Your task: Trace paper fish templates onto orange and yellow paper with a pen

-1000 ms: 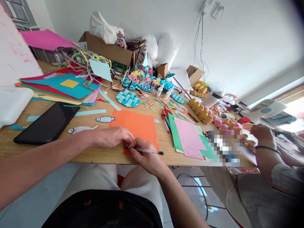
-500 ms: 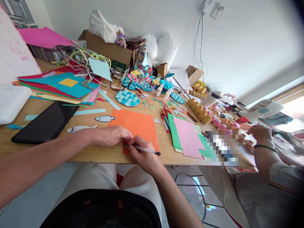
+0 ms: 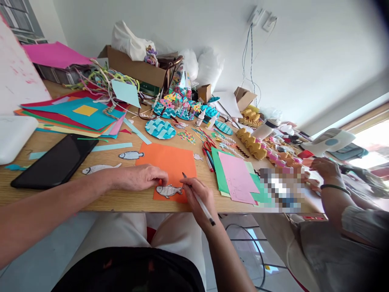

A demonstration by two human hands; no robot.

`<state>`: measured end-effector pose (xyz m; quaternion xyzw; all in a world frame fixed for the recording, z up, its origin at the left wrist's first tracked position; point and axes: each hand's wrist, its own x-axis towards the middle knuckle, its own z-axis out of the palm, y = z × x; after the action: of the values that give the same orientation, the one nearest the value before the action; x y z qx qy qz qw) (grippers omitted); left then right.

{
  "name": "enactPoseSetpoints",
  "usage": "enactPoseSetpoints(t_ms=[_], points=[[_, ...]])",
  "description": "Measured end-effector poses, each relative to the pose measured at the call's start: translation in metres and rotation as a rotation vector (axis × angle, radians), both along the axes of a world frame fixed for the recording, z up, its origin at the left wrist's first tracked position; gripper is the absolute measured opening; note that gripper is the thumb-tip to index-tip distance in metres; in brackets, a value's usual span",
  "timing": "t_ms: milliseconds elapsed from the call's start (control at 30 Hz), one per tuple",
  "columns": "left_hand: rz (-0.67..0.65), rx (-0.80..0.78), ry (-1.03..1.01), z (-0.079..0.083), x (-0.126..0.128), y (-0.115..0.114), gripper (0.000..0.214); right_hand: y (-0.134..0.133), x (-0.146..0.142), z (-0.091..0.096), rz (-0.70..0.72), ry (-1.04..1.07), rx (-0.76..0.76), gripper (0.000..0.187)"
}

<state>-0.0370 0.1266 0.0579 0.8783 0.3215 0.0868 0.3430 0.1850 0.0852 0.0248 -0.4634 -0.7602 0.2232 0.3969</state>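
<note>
An orange sheet of paper (image 3: pixel 170 158) lies at the table's front edge. Near its lower edge rests a white paper fish (image 3: pixel 168 191) with black outlines and scales. My left hand (image 3: pixel 148 177) is closed, its bent fingertips pressing at the fish's upper edge. Just right of the fish, my right hand (image 3: pixel 199 198) grips a clear-barrelled pen (image 3: pixel 204 209); the dark tip points up and left, off the paper fish. Two more paper fish, one grey-blue (image 3: pixel 131 155) and one long and white (image 3: pixel 99 168), lie to the left.
A black phone (image 3: pixel 54 162) and stacked coloured paper (image 3: pixel 60 111) lie left. Scissors (image 3: pixel 209 145), markers (image 3: pixel 208 159) and pink paper (image 3: pixel 237 178) are right. Glue bottles (image 3: pixel 200 117) and a woven blue disc (image 3: pixel 160 128) stand behind. Another person's hand (image 3: pixel 326 168) works at far right.
My right hand has drawn back to the right with the pen, which now slants the other way. The paper fish, mostly covered before, shows in full. My left hand stays near the fish.
</note>
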Motion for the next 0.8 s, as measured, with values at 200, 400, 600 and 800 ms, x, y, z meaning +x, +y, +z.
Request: enactPoseSetpoints(t_ms=[200, 400, 600, 800], points=[[-0.036, 0.018, -0.012, 0.002, 0.000, 0.000, 0.019, 0.003, 0.011, 0.001, 0.107, -0.292, -0.003, 0.031], [-0.018, 0.136, -0.011, 0.001, 0.012, -0.010, 0.020, 0.004, 0.010, 0.007, 0.143, -0.343, -0.044, 0.034], [0.137, 0.306, 0.106, 0.000, 0.031, -0.028, 0.024, 0.006, 0.010, -0.003, 0.136, -0.290, 0.016, 0.029], [0.158, 0.294, 0.079, -0.008, 0.038, -0.032, 0.026, 0.001, 0.007, -0.004, 0.103, -0.250, 0.057, 0.031]])
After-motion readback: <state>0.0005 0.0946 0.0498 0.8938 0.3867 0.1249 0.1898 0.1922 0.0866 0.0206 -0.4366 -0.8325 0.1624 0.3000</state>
